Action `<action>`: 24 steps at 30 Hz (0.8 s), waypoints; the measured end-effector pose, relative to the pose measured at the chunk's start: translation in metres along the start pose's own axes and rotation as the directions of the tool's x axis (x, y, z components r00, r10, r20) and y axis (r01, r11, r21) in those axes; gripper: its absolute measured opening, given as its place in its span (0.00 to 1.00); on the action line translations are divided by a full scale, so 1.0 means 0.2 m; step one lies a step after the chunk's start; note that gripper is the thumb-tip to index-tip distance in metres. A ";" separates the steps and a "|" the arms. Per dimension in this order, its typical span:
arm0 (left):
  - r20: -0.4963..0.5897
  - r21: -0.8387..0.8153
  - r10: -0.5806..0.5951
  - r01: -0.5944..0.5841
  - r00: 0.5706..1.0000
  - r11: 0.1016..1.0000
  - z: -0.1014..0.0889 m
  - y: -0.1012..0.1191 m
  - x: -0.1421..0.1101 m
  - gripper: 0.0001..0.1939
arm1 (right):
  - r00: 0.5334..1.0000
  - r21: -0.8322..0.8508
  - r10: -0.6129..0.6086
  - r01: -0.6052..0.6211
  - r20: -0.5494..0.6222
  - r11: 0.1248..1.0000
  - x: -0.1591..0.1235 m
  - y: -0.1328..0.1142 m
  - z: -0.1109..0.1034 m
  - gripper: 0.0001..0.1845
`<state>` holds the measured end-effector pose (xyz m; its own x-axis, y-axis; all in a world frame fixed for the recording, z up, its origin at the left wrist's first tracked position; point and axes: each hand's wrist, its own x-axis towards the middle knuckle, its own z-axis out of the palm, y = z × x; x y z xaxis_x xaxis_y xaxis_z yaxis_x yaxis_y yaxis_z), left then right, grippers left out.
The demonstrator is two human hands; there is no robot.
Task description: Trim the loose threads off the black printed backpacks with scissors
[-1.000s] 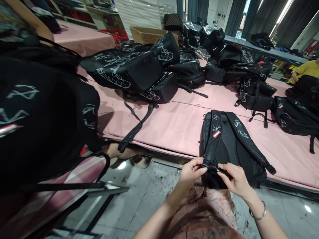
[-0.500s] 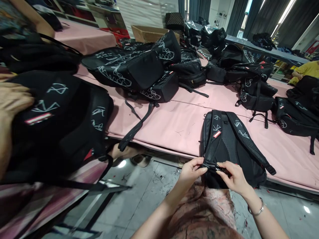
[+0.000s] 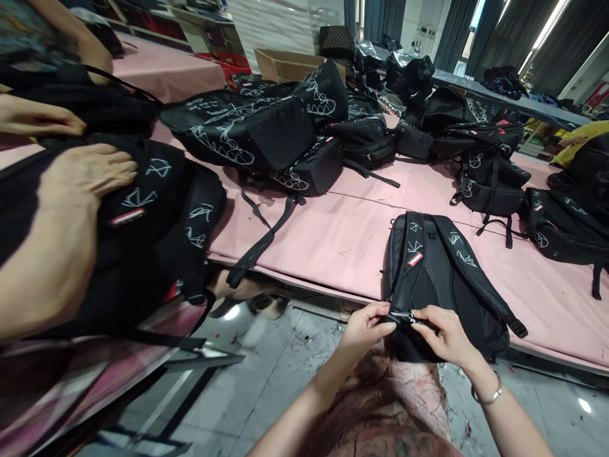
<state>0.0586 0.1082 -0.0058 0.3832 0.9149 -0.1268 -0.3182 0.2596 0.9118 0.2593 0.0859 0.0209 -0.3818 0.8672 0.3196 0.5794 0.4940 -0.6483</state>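
A black backpack (image 3: 440,285) lies back side up on the pink-covered table, its lower end over the near edge by my lap. White scribbled marks and a red-and-white tag show on its shoulder straps. My left hand (image 3: 368,324) pinches the end of a black strap (image 3: 391,317) at the backpack's lower left corner. Close beside it, my right hand (image 3: 440,330) is closed on a small dark tool with shiny metal, which looks like thread snips (image 3: 408,317). The metal part points left, at the strap between my hands. My fingers partly hide the tool.
At left, a co-worker's hands (image 3: 90,171) handle another black backpack (image 3: 143,254). Several marked black bags (image 3: 280,133) are piled across the pink table (image 3: 323,235). A cardboard box (image 3: 285,63) stands behind them. Thread scraps litter the tiled floor (image 3: 280,355).
My hands stay almost in place; the shiny part of the tool shows more clearly between them. At left, the co-worker's hands and backpack have shifted to the right.
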 end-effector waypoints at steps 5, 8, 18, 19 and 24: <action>-0.080 -0.090 -0.052 0.045 0.995 0.995 -0.01 -0.01 -0.02 0.16 | 0.922 0.424 0.369 -0.291 -0.113 0.858 0.04 0.01 0.06 0.11; -0.092 -0.037 -0.005 0.001 0.996 0.999 -0.02 -0.05 -0.02 0.16 | 0.856 0.632 0.516 -0.380 -0.037 0.676 0.12 0.01 0.15 0.16; -0.285 0.694 0.559 -0.234 0.779 0.681 0.00 -0.16 0.01 0.25 | 0.829 0.223 0.480 -0.430 -0.288 0.875 0.43 -0.13 0.18 0.13; -0.279 0.707 0.593 -0.256 0.755 0.659 0.00 -0.16 0.01 0.23 | 0.840 0.184 0.467 -0.431 -0.277 0.884 0.45 -0.14 0.17 0.12; -0.347 0.488 0.445 -0.246 0.826 0.837 -0.05 -0.14 -0.01 0.18 | 0.906 0.161 0.396 -0.372 -0.151 0.914 0.44 -0.14 0.17 0.11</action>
<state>0.0591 0.1017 -0.0352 -0.1259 0.9781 0.1658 0.0628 -0.1589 0.9853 0.1845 0.1475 0.0428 -0.0076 0.9904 0.1377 0.5560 0.1187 -0.8227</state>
